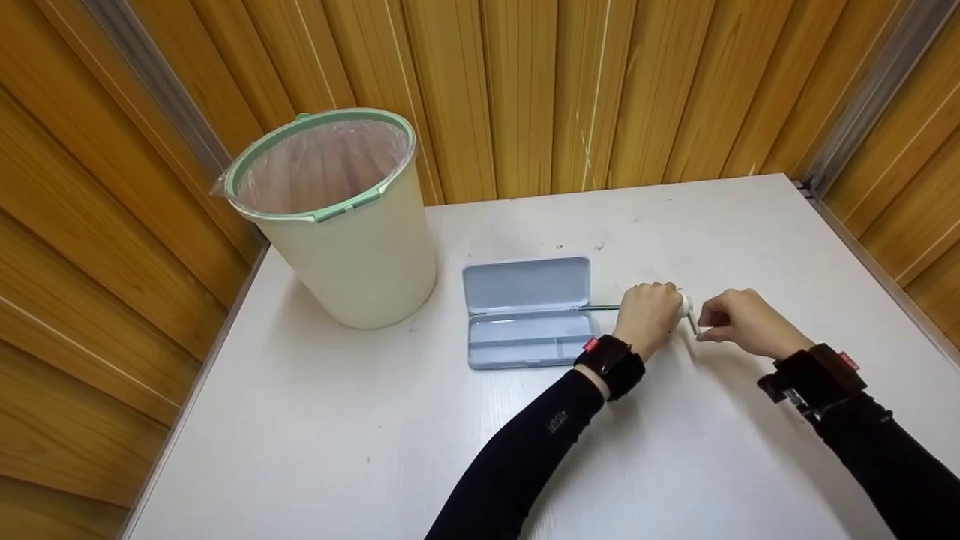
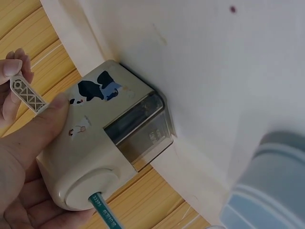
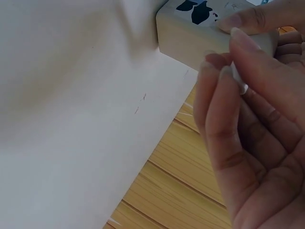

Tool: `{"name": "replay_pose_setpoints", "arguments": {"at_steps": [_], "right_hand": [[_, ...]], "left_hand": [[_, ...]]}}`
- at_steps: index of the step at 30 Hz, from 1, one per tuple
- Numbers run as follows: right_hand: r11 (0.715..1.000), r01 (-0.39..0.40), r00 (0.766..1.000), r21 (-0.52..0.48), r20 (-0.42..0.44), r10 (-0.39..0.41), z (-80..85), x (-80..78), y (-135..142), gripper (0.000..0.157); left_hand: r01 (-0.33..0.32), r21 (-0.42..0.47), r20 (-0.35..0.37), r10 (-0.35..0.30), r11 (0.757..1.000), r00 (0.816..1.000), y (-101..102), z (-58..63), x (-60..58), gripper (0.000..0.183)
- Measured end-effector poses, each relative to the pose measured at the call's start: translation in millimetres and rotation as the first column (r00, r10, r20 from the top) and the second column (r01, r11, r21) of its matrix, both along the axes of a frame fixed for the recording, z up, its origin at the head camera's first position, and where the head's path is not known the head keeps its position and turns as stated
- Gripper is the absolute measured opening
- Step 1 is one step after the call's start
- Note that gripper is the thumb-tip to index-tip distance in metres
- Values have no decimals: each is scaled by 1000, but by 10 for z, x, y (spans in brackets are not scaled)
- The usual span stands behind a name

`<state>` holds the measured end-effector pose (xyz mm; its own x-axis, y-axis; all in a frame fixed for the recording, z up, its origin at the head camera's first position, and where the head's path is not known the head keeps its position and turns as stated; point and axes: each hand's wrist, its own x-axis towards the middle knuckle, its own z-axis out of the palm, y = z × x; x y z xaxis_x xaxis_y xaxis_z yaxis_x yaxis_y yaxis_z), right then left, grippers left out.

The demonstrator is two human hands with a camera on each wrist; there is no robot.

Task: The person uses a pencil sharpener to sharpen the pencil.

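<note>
My left hand (image 1: 649, 319) grips a cream hand-crank pencil sharpener (image 2: 86, 157) with dark animal pictures and a clear shavings drawer (image 2: 151, 136). A green pencil (image 2: 106, 212) sticks out of its round front hole; the pencil's tip inside is hidden. On the sharpener's other side, my right hand (image 1: 750, 324) pinches the knob of the crank (image 2: 29, 96) between thumb and fingertips. Directly left of the left hand, a light blue pencil case (image 1: 526, 285) lies with its lid raised, its compartments facing up. In the head view, the pencil (image 1: 601, 307) reaches toward the case's hinge side.
A cream bin (image 1: 360, 262) with a green rim and a plastic liner stands at the back left of the white table (image 1: 315, 442). Small specks lie behind the case. Wood-panelled walls (image 1: 517, 97) border the table at the back and sides.
</note>
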<state>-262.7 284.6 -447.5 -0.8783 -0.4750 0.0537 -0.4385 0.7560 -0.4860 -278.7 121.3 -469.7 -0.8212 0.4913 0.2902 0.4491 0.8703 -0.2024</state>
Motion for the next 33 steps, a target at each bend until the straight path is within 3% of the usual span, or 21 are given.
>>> {"name": "replay_pose_setpoints", "arguments": {"at_steps": [13, 21, 27, 33], "right_hand": [[999, 42, 999, -21, -3, -42, 156, 9, 11, 7], [992, 113, 991, -63, -62, -117, 270, -82, -11, 4], [991, 123, 989, -60, -74, -127, 280, -136, -29, 5], [991, 122, 978, -54, -161, -130, 257, -150, -43, 5]], "left_hand": [[14, -17, -42, -15, 1000, 999, -6, -5, 9, 16], [27, -43, -121, -32, 999, 992, -24, -16, -15, 17], [24, -44, -110, -29, 999, 994, -18, -33, -27, 19], [4, -17, -101, -6, 1000, 995, -7, -48, -21, 18]]}}
